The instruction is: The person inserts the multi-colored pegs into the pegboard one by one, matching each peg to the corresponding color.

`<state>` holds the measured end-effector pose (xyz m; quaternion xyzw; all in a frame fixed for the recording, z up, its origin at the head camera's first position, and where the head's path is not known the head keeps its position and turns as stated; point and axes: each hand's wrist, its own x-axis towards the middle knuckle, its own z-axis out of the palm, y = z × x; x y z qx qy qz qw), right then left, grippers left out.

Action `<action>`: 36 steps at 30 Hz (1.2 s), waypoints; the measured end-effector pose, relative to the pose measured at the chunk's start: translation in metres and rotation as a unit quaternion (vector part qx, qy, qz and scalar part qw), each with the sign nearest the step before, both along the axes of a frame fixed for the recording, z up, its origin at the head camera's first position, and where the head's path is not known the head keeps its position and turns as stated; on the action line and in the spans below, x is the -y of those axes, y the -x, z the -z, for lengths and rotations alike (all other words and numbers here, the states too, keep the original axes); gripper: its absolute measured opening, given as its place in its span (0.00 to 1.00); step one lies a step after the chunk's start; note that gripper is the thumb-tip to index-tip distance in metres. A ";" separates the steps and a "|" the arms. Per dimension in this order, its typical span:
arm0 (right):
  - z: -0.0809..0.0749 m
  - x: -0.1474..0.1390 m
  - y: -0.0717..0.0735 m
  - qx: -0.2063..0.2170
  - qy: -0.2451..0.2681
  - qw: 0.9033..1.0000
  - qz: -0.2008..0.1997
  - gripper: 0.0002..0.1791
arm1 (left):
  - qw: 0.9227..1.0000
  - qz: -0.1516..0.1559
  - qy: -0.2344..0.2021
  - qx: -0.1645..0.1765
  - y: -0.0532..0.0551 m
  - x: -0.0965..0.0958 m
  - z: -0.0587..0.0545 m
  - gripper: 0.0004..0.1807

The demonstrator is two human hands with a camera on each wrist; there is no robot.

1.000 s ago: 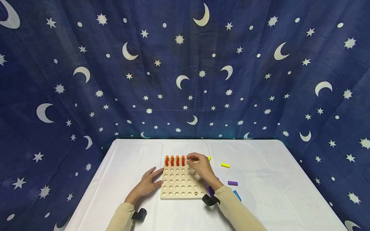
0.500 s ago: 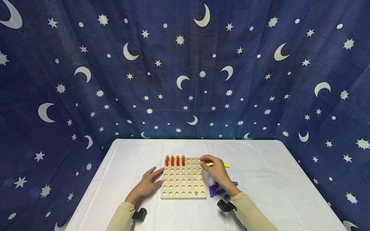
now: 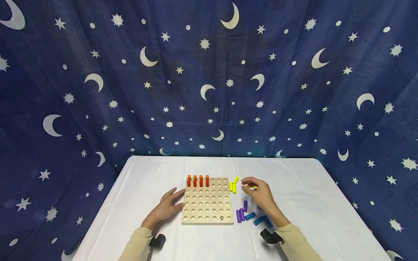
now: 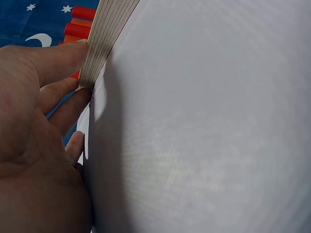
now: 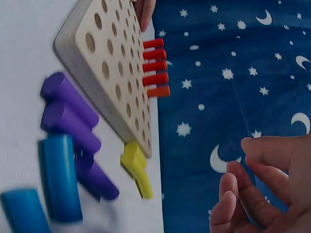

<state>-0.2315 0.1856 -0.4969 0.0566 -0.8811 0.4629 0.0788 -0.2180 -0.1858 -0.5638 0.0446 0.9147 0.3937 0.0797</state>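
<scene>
A wooden pegboard (image 3: 207, 203) with rows of round holes lies on the table, orange pegs (image 3: 195, 177) standing in its back-left holes and red pegs (image 3: 195, 183) in the row before them. My left hand (image 3: 166, 206) touches the board's left edge with thumb and fingers extended. Right of the board, my right hand (image 3: 259, 192) hovers with nothing between thumb and fingertips, as the right wrist view confirms. Yellow pegs (image 3: 234, 188) lie between it and the board. One more yellow peg (image 3: 254, 187) is partly hidden behind the right hand's fingers.
Loose purple pegs (image 3: 238, 216) and blue pegs (image 3: 259, 220) lie on the white tablecloth (image 3: 310, 195), near the board's front-right corner and left of my right forearm. A dark blue star-and-moon curtain (image 3: 209, 90) hangs behind and beside the table.
My right hand has moved right, from over the board's back rows to beyond the loose yellow pegs, uncovering them and the right columns of holes. My left hand stays at the board's edge.
</scene>
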 end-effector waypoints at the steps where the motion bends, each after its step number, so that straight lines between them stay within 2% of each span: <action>1: 0.000 -0.003 -0.001 0.000 -0.002 1.000 0.004 0.12 | 1.000 0.001 0.001 -0.001 0.000 0.000 0.000 0.32; 5: 0.002 -0.017 -0.004 -0.004 -0.008 1.000 0.021 0.12 | 1.000 0.005 -0.002 -0.003 -0.001 0.000 -0.002 0.32; 14: 0.019 -0.047 -0.013 0.025 -0.019 0.998 0.055 0.11 | 1.000 0.013 0.002 -0.014 0.001 0.000 -0.002 0.32; 19: 0.029 -0.063 -0.013 0.013 -0.013 0.997 0.077 0.11 | 1.000 0.017 0.005 -0.013 0.001 0.001 -0.001 0.32; 24: 0.037 -0.073 0.005 0.005 -0.042 0.996 0.075 0.11 | 1.000 0.008 0.006 -0.009 0.002 0.003 -0.002 0.32; 30: 0.052 -0.078 0.029 0.059 -0.067 0.995 0.055 0.14 | 1.000 0.008 0.007 -0.002 0.001 0.003 -0.003 0.32; 36: 0.058 -0.076 0.040 0.087 -0.082 0.992 0.042 0.15 | 1.000 0.013 0.003 -0.004 0.000 0.001 -0.003 0.32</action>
